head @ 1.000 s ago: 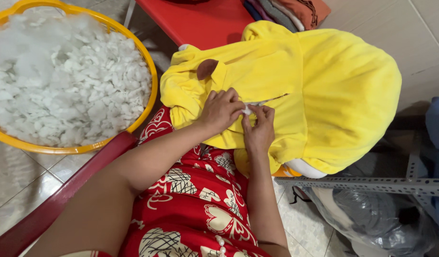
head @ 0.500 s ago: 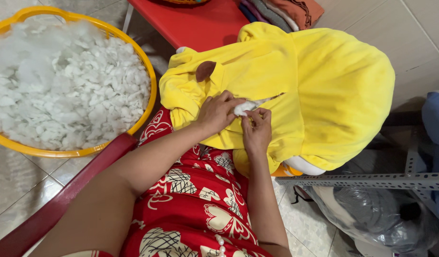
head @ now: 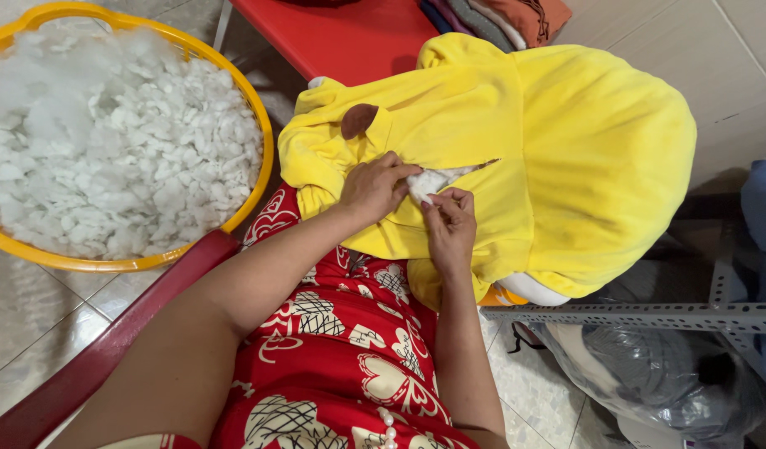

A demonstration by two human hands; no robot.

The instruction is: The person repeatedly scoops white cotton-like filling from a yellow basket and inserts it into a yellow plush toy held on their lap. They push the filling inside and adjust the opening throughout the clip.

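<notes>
Pinching a white tuft of stuffing [head: 428, 181] at the slit in the yellow plush toy [head: 566, 166]. Left hand [head: 374, 185] lies on the plush just left of the slit, fingers curled, tips closed on the tuft's left end. Right hand [head: 449, 226] is just near of the slit, thumb and forefinger nipped together on the tuft's near edge. Both hands are touching the same tuft, close together, almost knuckle to knuckle.

The tuft sits half in the opening: its left part is bunched between my fingertips, its right part tapers into the seam gap. Can't tell how much of it is inside.

The plush rests on my lap over the red patterned dress [head: 333, 357], bulging to the right. A small brown patch [head: 358, 120] sits on its far left part, and a white and orange bit shows at its near lower edge.

Far left: a yellow basin [head: 262, 158] on the tiled floor [head: 34, 324], piled with loose white stuffing [head: 108, 141], well apart from the hands. Far centre: a red surface [head: 341, 37] with folded cloths [head: 499, 15] on its far right end. Near left: a dark red bar [head: 117, 349] runs diagonally beside my left arm. Near right: a grey perforated metal rail [head: 649, 316], with a clear plastic bag [head: 649, 374] below it.
</notes>
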